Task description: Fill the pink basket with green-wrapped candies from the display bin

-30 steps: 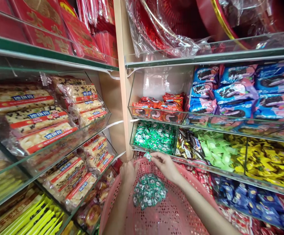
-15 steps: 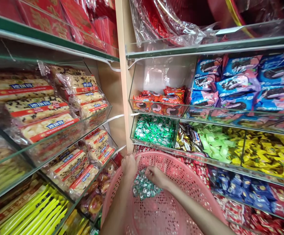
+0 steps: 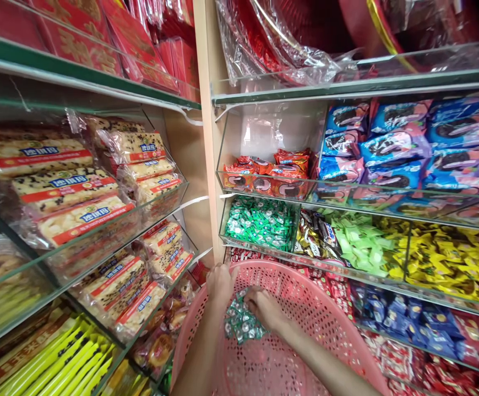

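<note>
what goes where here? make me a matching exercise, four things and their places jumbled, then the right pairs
Column one
1. left hand
2. right hand
3. yellow sweets
4. blue packs

Column two
A. right of the pale green sweets, same shelf
B. inside the basket, at the dark green sweets
C. right of the red packs, same shelf
D. at the basket's rim

Pairs: 1-D, 2-B, 3-A, 4-C
</note>
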A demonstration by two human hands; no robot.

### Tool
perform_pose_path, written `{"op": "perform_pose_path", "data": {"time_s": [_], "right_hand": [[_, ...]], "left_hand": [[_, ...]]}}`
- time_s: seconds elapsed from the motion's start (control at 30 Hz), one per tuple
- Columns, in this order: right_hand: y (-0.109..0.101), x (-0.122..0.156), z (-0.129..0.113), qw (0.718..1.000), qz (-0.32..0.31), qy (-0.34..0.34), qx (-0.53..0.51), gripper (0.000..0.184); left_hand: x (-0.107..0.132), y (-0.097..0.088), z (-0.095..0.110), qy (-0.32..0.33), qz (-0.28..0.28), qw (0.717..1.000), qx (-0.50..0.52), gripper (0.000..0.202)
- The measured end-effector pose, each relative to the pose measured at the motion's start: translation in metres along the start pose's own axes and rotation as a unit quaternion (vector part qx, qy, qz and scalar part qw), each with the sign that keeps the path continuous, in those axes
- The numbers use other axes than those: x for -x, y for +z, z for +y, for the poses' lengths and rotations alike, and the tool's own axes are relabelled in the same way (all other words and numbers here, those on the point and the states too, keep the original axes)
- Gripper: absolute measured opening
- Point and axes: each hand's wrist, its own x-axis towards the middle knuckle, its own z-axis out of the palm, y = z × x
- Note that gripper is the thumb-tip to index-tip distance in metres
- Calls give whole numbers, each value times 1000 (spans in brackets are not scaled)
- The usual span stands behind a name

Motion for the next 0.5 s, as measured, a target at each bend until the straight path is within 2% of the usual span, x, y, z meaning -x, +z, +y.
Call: {"op": "perform_pose_path", "data": {"time_s": [0.17,0.33,0.43,0.5], "right_hand": [[-6,3,-5,1000,3,10,27,23],[-18,7,-21,999,9,-4,48,23],[-37,10,-34,998,31,-27,47,25],[-58,10,-41,995,75,-28,54,26]], "left_hand": [[-2,4,0,16,11,1000,1,45],[-2,4,1,14,3,1000,4,46],[-2,5,2,17,2,1000,6,45],[-1,7,1,21,6,1000,10,43]]}}
